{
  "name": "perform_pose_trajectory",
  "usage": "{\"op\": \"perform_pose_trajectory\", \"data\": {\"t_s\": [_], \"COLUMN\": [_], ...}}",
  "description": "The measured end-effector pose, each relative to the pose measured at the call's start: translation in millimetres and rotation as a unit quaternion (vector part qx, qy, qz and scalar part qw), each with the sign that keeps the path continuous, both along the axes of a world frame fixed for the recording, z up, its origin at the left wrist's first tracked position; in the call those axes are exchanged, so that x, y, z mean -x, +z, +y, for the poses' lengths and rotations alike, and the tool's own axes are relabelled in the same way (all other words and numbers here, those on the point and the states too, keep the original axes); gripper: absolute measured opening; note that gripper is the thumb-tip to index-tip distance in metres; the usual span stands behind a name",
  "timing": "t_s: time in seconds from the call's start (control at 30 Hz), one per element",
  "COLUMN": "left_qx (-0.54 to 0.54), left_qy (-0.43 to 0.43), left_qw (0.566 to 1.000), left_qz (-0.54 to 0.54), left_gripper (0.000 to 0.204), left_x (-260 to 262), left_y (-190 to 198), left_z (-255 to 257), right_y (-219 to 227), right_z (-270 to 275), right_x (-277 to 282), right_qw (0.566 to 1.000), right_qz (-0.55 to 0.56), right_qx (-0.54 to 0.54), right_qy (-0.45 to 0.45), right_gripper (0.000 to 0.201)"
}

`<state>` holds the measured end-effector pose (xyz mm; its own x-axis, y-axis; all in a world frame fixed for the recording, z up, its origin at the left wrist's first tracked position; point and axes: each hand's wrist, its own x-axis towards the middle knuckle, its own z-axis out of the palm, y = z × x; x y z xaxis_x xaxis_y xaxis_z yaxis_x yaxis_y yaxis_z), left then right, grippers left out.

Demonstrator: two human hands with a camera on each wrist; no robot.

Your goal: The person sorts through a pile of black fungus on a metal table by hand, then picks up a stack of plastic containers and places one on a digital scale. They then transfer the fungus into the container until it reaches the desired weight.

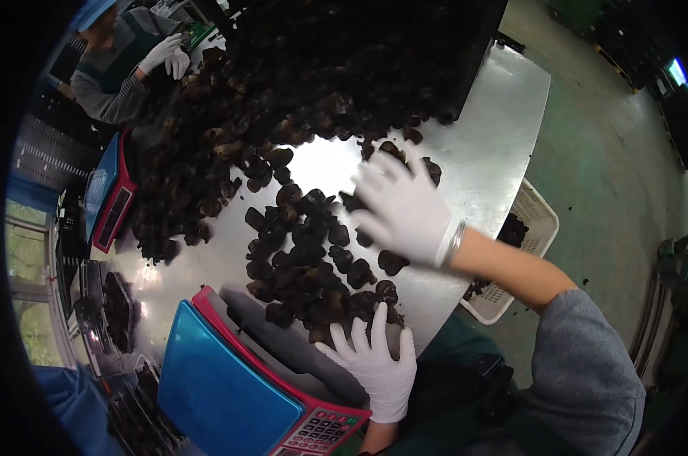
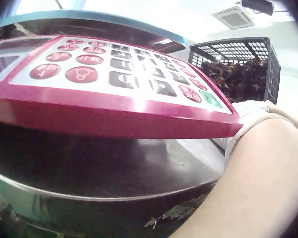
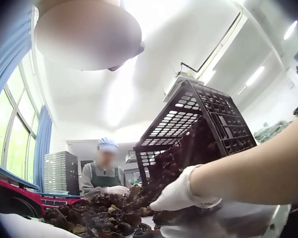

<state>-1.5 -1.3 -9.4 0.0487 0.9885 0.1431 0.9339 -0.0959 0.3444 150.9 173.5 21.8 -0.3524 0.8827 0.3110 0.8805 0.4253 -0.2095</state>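
Dark brown, mushroom-like pieces (image 1: 306, 251) lie scattered on a shiny metal table (image 1: 504, 106). My left hand (image 1: 378, 368), in a white glove, has its fingers spread against the near edge of the small heap, beside the scale. My right hand (image 1: 408, 209), gloved too and blurred, reaches over pieces on the right of the heap with its fingers stretched out. From the right wrist view, the right hand (image 3: 176, 196) is low beside the larger pile; its fingertips are partly hidden there.
A blue-topped red scale (image 1: 234, 380) stands at the near left; a second scale (image 1: 112, 190) is farther back. A tipped black crate (image 3: 188, 124) spills the large pile. Below the table's right edge sits a white basket (image 1: 538, 216). Another gloved person (image 1: 116, 64) works across the table.
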Motion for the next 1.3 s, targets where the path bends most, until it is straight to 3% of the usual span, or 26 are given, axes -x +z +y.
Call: {"op": "perform_pose_trajectory", "data": {"t_s": [0.03,0.1,0.2,0.3,0.37,0.43,0.57,0.7,0.8,0.83,0.93,1.03,1.1,1.2,1.3], "left_qx": [0.012,0.012,-0.011,-0.011,0.024,0.018,0.015,0.024,0.024,0.023,0.023,0.028,0.032,0.025,0.023], "left_qy": [0.002,0.009,0.024,-0.007,-0.006,-0.004,-0.002,-0.005,-0.003,-0.003,0.002,0.002,0.001,0.003,0.002], "left_qw": [1.0,0.999,0.994,1.0,0.999,1.0,1.0,1.0,1.0,1.0,1.0,1.0,0.999,1.0,1.0], "left_qz": [0.0,-0.033,-0.102,-0.012,-0.02,-0.022,-0.018,-0.007,-0.009,-0.011,-0.01,-0.006,-0.007,-0.01,-0.01], "left_gripper": [0.056,0.056,0.056,0.055,0.057,0.057,0.057,0.057,0.057,0.057,0.057,0.057,0.057,0.057,0.057], "left_x": [-0.7,-0.4,0.5,0.9,-0.1,-0.1,-1.7,0.0,-0.5,-0.7,-2.4,-2.1,-1.2,-2.8,-2.6], "left_y": [2.2,0.0,-6.0,-1.0,5.7,4.6,6.0,5.6,5.5,5.8,6.4,6.6,7.8,7.6,6.7], "left_z": [-0.4,-2.3,-0.3,0.2,-0.1,0.7,1.7,1.1,1.5,1.6,1.7,1.1,1.3,2.5,2.4], "right_y": [7.6,-7.2,-6.6,-6.0,-24.3,-12.5,-5.2,-2.6,14.9,17.3,-1.0,-11.5,-8.4,-4.2,-21.5], "right_z": [-16.1,-48.6,-82.7,-57.0,-41.5,-32.1,-14.6,-3.3,2.7,10.6,48.6,72.7,74.3,89.8,110.1], "right_x": [11.0,29.0,23.3,-15.5,-41.1,-52.4,-44.0,-44.5,-62.6,-66.8,-81.5,-68.5,-41.6,-13.6,-16.8], "right_qw": [0.998,0.971,0.925,0.93,0.966,0.97,0.987,0.985,0.925,0.798,0.858,0.982,0.987,0.982,0.991], "right_qz": [-0.022,0.121,0.191,0.262,0.232,0.239,0.15,0.167,0.377,0.594,0.51,0.159,0.027,-0.028,0.019], "right_qx": [0.022,0.013,0.048,0.06,-0.043,-0.028,-0.053,-0.051,-0.054,0.076,0.062,0.086,0.123,0.154,0.124], "right_qy": [0.048,0.204,0.324,0.252,0.102,0.012,-0.034,0.017,-0.014,-0.074,-0.009,-0.053,-0.099,-0.109,-0.054], "right_gripper": [0.039,0.037,0.032,0.027,0.026,0.029,0.035,0.029,0.02,0.019,0.021,0.04,0.052,0.047,0.03]}}
